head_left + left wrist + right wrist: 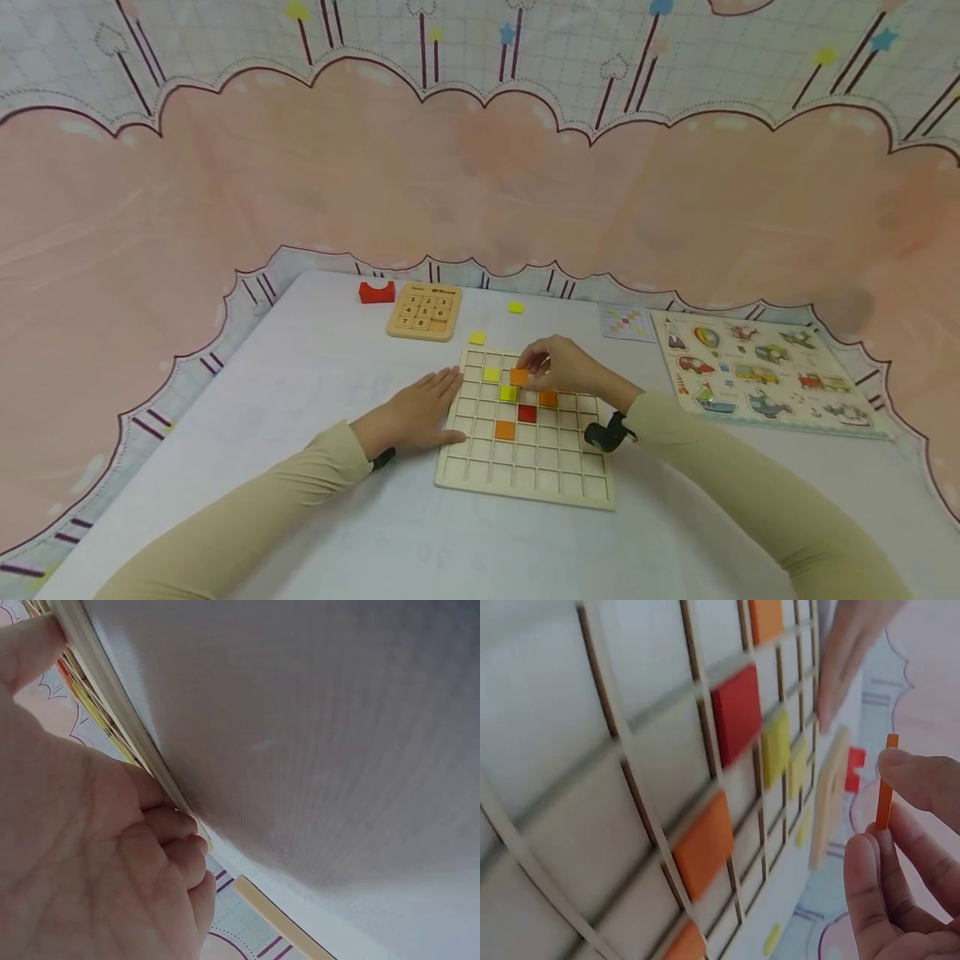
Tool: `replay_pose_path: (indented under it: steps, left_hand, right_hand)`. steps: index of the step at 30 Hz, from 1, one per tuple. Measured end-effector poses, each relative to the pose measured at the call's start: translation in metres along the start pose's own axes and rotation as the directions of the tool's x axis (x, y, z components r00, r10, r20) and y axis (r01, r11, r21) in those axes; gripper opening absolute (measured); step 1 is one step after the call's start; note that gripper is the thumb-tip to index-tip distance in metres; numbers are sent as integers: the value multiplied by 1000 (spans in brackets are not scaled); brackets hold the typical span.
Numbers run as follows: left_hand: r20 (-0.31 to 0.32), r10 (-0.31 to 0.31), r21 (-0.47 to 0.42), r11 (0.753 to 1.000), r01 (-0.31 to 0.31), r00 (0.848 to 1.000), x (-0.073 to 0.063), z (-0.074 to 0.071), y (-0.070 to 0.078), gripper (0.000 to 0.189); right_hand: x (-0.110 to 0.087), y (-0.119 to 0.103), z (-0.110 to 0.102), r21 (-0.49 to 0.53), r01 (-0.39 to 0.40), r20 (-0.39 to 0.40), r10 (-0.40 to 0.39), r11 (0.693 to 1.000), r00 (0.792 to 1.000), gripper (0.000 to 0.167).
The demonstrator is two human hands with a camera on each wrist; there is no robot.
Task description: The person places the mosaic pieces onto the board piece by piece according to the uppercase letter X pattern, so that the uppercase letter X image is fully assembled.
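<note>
A square wooden grid board (525,483) lies on the white table with coloured square tiles in some of its cells. My right hand (566,367) pinches an orange tile (886,784) between thumb and fingers, above the board's far part. Near it sit a red tile (527,413), a yellow tile (508,393) and another yellow tile (491,375). One orange tile (548,398) lies just below the right hand, and a different orange tile (505,430) is nearer the front. With fingers extended, my left hand (416,412) touches the board's left edge.
Two loose yellow tiles, one by the board (477,338) and one farther back (516,307), lie on the table. Behind are a wooden number puzzle (423,312), a red block (377,292) and a pattern card (627,322). A picture puzzle board (765,375) occupies the right.
</note>
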State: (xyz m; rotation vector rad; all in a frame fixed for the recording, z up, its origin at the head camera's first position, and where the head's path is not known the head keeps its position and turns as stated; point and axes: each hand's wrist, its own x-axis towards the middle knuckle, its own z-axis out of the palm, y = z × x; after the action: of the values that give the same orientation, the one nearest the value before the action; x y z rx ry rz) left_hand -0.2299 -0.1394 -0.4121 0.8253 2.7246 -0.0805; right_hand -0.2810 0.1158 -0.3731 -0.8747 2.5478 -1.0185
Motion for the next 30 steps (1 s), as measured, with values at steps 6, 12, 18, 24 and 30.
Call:
replay_pose_path:
  steps: [6,12,18,24,30]
  left_hand:
    - [-1,0,4,1000,0,1000,1,1,-1,93]
    - [-7,5,0,1000,-5,1000,0,1,-1,94]
    - [-9,8,3,1000,-8,1000,1,2,-1,93]
    - [-21,24,-1,1000,-25,999,0,1,-2,92]
    - [-30,37,-14,999,-37,999,0,1,-2,91]
  right_hand:
    - [-11,-9,23,19,73,41,-73,997,996,19]
    - [-17,-18,41,23,78,88,-80,997,993,20]
    - [-17,-23,54,10,79,143,-80,997,987,20]
    - [-15,-30,61,-9,73,183,-70,997,981,20]
    - [-15,-34,64,-28,83,202,-76,996,977,23]
